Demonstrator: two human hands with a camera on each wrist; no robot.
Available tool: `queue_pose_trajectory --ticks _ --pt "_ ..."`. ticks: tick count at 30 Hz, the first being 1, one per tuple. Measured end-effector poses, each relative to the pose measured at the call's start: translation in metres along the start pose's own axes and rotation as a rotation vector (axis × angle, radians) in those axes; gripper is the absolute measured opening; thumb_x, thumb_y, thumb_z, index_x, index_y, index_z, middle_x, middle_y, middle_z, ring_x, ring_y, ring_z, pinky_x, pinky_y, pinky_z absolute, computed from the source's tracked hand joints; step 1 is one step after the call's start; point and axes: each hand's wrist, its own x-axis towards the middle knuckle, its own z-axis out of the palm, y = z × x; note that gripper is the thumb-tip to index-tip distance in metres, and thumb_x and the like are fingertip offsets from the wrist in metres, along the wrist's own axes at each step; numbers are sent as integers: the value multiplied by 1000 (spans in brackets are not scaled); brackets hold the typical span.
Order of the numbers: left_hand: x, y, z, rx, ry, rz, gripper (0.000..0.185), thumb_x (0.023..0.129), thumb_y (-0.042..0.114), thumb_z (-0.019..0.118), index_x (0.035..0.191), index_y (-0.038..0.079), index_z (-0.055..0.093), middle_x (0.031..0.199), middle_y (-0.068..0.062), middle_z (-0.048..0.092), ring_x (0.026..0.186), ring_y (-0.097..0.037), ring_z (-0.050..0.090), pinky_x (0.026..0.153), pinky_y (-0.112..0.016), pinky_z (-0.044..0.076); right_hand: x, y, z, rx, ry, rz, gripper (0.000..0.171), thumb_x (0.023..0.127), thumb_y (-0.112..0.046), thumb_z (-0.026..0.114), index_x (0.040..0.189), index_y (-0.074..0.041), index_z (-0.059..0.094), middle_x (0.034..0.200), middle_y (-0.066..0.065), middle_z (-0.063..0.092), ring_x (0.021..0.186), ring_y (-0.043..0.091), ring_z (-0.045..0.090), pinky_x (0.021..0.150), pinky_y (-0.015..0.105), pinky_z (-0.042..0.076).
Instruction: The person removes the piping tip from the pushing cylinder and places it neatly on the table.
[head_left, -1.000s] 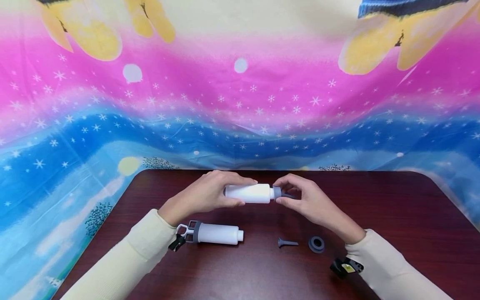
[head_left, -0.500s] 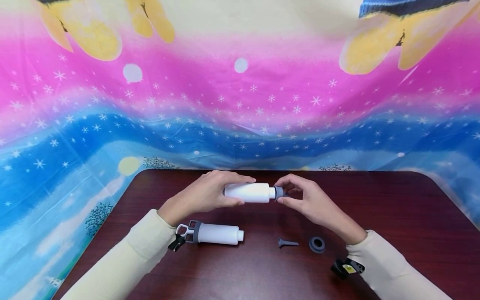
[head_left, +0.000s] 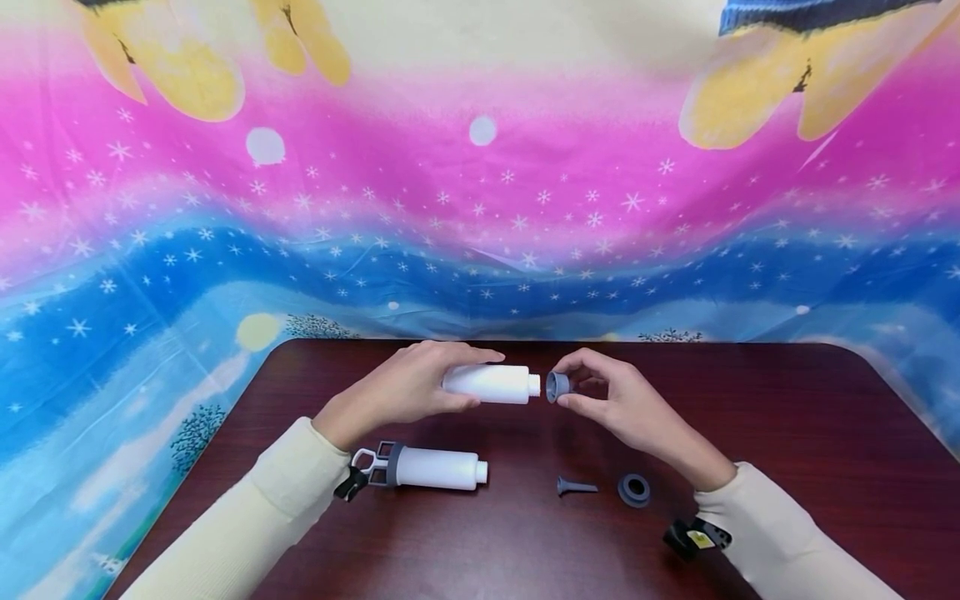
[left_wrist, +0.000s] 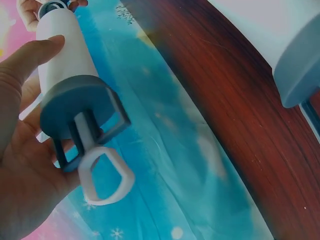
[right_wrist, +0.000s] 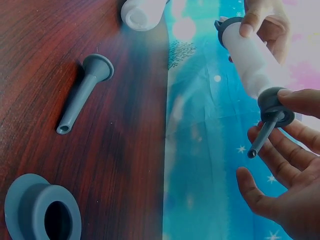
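A white syringe-like tube (head_left: 491,384) lies level above the table in my left hand (head_left: 408,385), thumb on one side and fingers on the other. In the left wrist view its rear end carries a grey flange (left_wrist: 70,97) with a handle frame and a white plunger ring (left_wrist: 89,182). My right hand (head_left: 622,400) pinches a grey nozzle cap (head_left: 557,387) between thumb and fingers. A small gap separates the cap from the tube's threaded neck (head_left: 534,384). In the right wrist view a thin spout (right_wrist: 261,137) sticks out of the cap.
On the dark wooden table (head_left: 517,550) lies a second white tube (head_left: 438,468) with a grey handle end, near my left sleeve. Toward my right sleeve lie a small grey funnel-shaped nozzle (head_left: 576,486) and a grey ring (head_left: 633,490). A patterned cloth (head_left: 480,250) hangs behind the table.
The grey nozzle cap has come off the tube's threaded neck, which now shows bare. My left hand has shifted slightly left with the tube; the right hand has moved little.
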Motion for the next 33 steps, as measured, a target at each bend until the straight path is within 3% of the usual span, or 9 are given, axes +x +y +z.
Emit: queue_pose_trajectory --ticks 7,14,33 --pt "1 -8 2 41 -32 -23 57 93 23 81 147 29 62 134 1 70 102 -17 65 88 -40 57 -1 2 0 5 -1 -5 26 95 -7 76 119 -12 69 104 0 72 98 17 69 89 35 58" --pt "0 -22 6 95 -75 -64 54 92 20 81 144 27 66 135 -2 70 106 -19 67 90 -43 57 -2 4 0 9 -7 -1 25 95 -8 76 119 -13 69 104 0 72 98 16 69 90 36 58" --pt "0 -41 17 79 -177 -143 54 90 16 83 141 24 68 135 -2 71 108 -18 65 94 -43 56 -4 3 -1 12 -12 -2 25 96 -8 76 119 -13 69 105 0 71 99 17 69 90 36 58"
